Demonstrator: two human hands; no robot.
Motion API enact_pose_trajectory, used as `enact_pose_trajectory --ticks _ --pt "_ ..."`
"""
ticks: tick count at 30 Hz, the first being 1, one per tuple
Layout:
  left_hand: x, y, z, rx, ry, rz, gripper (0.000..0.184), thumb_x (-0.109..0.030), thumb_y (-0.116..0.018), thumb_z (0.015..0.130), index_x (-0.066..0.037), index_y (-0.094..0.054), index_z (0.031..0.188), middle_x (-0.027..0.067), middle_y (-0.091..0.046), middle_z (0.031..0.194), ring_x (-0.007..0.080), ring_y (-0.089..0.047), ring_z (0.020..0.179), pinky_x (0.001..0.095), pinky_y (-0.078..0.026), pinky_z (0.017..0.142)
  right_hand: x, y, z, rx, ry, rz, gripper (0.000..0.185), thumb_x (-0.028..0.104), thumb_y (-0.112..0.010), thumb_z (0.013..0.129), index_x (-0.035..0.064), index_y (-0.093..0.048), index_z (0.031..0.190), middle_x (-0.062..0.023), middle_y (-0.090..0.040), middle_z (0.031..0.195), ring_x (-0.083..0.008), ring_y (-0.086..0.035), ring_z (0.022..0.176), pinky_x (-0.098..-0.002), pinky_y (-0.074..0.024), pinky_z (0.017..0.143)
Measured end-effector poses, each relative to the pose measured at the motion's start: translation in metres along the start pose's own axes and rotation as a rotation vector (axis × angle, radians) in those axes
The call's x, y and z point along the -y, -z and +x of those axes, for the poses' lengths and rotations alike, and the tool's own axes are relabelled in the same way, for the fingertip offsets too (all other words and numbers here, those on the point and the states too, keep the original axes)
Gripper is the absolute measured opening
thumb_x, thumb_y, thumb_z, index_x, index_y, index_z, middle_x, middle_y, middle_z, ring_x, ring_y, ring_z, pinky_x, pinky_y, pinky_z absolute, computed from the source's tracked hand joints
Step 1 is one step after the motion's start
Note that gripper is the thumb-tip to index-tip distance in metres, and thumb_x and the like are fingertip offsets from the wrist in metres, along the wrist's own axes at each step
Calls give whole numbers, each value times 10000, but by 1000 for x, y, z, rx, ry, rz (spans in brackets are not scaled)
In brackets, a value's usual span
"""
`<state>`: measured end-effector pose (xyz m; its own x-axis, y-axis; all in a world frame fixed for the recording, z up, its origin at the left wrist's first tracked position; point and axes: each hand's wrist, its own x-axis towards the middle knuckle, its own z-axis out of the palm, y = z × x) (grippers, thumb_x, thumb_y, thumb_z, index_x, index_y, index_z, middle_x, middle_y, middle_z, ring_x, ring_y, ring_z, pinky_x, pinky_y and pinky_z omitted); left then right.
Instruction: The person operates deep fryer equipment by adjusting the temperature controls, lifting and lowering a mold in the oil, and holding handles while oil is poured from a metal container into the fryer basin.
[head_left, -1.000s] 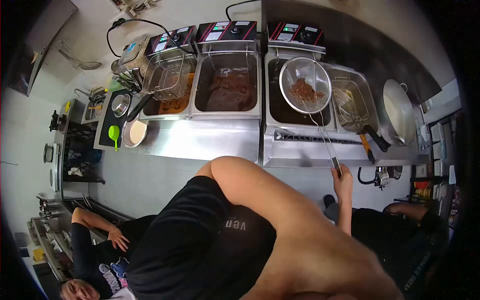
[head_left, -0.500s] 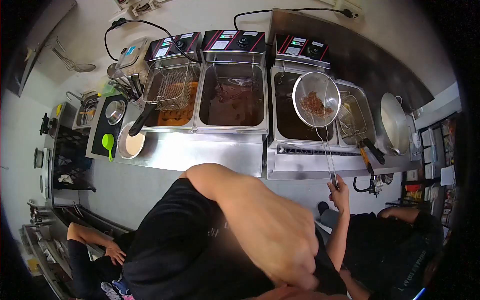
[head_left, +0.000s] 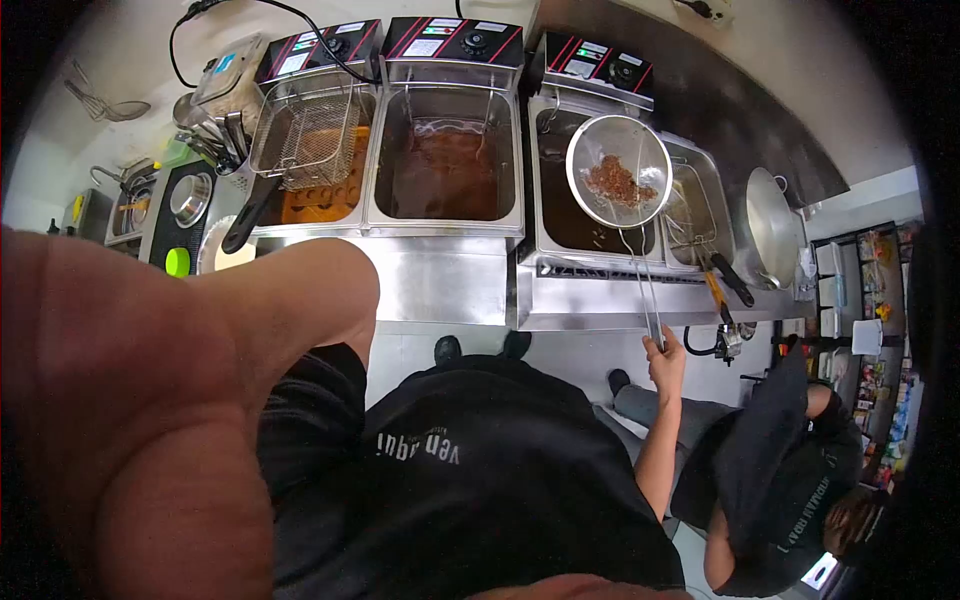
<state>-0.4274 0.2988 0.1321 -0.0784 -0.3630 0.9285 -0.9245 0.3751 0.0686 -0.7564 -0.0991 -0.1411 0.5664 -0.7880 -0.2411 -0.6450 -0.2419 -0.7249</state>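
Along a steel counter [head_left: 440,285], fryers [head_left: 514,165], right hand [head_left: 665,362] gripping a strainer [head_left: 625,140], left hand [head_left: 170,440] too unclear to tell, shelves [head_left: 835,345] at right

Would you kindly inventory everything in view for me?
mesh strainer: 1, silver, over right fryer
bits: many, brown, in strainer
fryers: 3, steel and black, mid-counter
fry baskets: 2, silver, left and right
deep pan: 1, silver, right
metal bowl: 1, silver, left
scoop: 1, green, left
mixing bowl: 1, white, left
utensils: several, silver, back left
container: 1, clear, back left
counters: 2, silver, under fryers
co-worker: 1, black clothes, lower right
left arm: 1, bare, foreground
right hand: 1, bare, gripping strainer
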Motion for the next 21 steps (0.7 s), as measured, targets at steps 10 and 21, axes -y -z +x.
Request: enact_pose_trajectory --ticks 10,21 --pt "3 -34 12 -37 -12 234 195 -180 -543 952 -59 -617 1085 116 -644 1059 252 -614 979 406 -490 848 36 23 11 -34 102 -6 306 116 -735 826 -45 -661 1075 0 -586 714 -62 -465 635 -240 -382 556" --pt "113 -134 97 -642 -101 458 192 -126 -510 974 2 -601 1084 134 -647 1085 245 -624 1060 405 -505 905 44 120 58 -34 198 68 345 120 -749 795 -3 -676 1109 -20 -603 709 -79 -489 641 -257 -411 581"
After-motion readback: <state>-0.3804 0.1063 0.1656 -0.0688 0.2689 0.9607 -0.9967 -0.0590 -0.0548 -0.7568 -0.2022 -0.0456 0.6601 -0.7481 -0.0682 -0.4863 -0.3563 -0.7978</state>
